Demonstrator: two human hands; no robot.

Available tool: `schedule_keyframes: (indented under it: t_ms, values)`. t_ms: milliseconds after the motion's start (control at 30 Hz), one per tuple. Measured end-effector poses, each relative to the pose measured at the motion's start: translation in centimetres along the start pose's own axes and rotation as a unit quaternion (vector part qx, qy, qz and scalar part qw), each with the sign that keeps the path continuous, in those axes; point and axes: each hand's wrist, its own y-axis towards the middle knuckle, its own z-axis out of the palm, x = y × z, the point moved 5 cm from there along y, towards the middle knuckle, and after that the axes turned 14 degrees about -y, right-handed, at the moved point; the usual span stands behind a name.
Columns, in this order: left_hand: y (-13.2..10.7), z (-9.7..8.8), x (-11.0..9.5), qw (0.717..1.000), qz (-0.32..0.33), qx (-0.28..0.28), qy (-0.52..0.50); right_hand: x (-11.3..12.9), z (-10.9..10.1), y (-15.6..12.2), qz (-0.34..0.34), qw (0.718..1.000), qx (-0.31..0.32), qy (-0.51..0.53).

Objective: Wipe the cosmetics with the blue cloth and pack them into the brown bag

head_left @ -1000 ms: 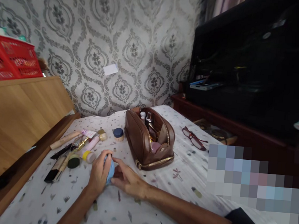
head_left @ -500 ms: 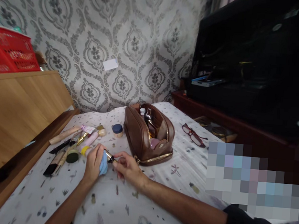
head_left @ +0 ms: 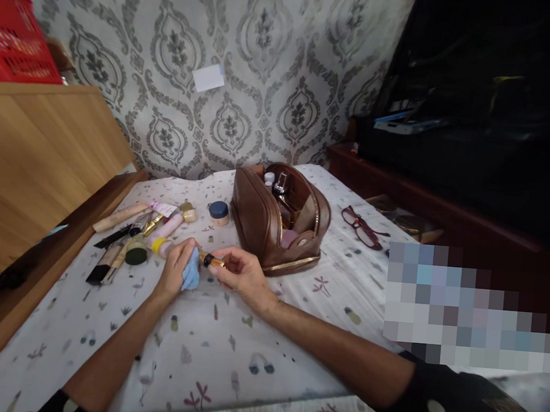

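My left hand (head_left: 178, 268) is closed around a crumpled light-blue cloth (head_left: 191, 274). In the fingertips of my right hand (head_left: 241, 276) is a small black-and-gold cosmetic tube (head_left: 212, 260), whose left end meets the cloth. Its exact kind is too small to make out. Just beyond my right hand stands an open brown makeup bag (head_left: 255, 220) with gold zips, and several bottles inside it. Left of my hands lies a loose group of cosmetics, among them a dark-green lidded jar (head_left: 136, 253), a yellow-collared pink tube (head_left: 160, 246) and a black-ended flat item (head_left: 101, 268).
A blue-lidded jar (head_left: 218, 212) sits left of the bag, and eyeglasses (head_left: 363, 228) lie to its right. A wooden panel (head_left: 46, 143) edges the printed sheet (head_left: 216, 347) on the left. A red basket (head_left: 16, 39) rests on top. The dark television (head_left: 479, 89) stands at right.
The black-and-gold tube has turned in my right fingers, and more gold shows at its right end. My left hand keeps the cloth. The view has tilted down.
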Motion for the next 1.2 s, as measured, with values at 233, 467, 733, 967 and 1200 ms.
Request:
schedule_keyframes:
  t_ms: [233,467,733,967,1200]
  values:
    - [-0.5,1.0,2.1,0.988,-0.105,0.021,-0.108,0.1,-0.2,-0.3,-0.076,0.993,-0.012,-0.085]
    - [-0.8,1.8,0.7,0.994,-0.077,0.052,-0.05,2.1,-0.8,-0.9,-0.157,0.959,-0.039,-0.231]
    - [-2.4,2.2,-4.0,0.985,0.105,0.027,0.133,1.3,0.3,-1.3,-0.156,0.908,0.031,-0.387]
    - [-2.2,2.4,-2.8,0.986,0.076,0.046,0.142,1.6,0.5,-1.5,-0.184,0.914,0.041,-0.359]
    - [-2.6,3.8,-3.9,0.98,0.116,0.08,0.141,7.7,-1.8,-3.7,-0.25,0.92,-0.007,-0.301]
